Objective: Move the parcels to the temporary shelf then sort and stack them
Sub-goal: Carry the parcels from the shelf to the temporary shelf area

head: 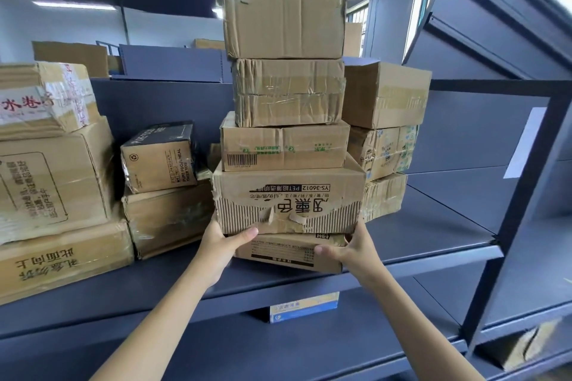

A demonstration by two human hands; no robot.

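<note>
Head view: my left hand [227,244] and right hand [349,249] clamp the bottom box [291,252] at 6 o'clock on the shelf [433,244], steadying the five-box stack [284,102] above it.

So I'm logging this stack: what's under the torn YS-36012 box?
A flatter carton on the shelf, gripped by the left hand and right hand. Its top is covered.
</note>
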